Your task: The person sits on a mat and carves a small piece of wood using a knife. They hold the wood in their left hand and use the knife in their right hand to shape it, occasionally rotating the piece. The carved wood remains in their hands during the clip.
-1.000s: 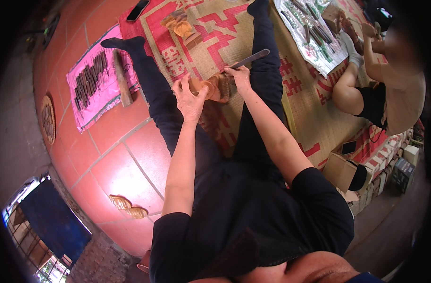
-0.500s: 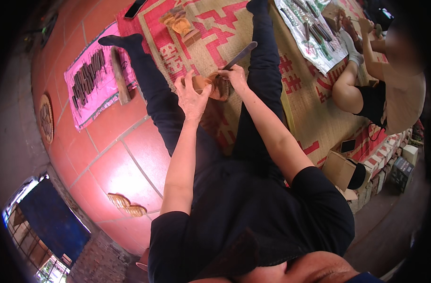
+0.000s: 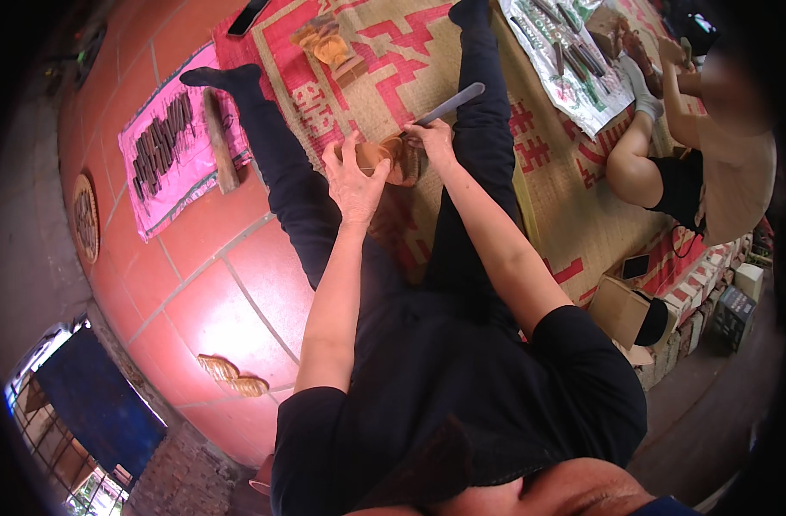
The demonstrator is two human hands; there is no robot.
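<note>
Carvings are numbering two: the near carving (image 3: 404, 170) is sitting in the hands, between the person's two outstretched legs, and the far carving (image 3: 331, 49) is lying beyond it on the one patterned mat (image 3: 483, 193). One blade-like tool (image 3: 451, 103) is meeting the near carving. Phones are also totalling two, the far phone (image 3: 248, 17) lying by the mat's far edge and the side phone (image 3: 635, 267) lying to the right. One pink cloth (image 3: 152, 219) is bearing a row of dark tools, too bunched for counting, and one wooden stick (image 3: 219, 142). One white sheet (image 3: 595, 120) is carrying several more tools near one co-worker (image 3: 737, 176), who is sitting at the right.

Both forearms are reaching forward and converging. The left hand (image 3: 356, 182) is grasping the near carving's left end, its fingers arching and its thumb spreading toward the right. The right hand (image 3: 433, 142) is gripping the tool, its wrist bending inward, while the tool's far end is pointing up and right, over the right leg.
</note>
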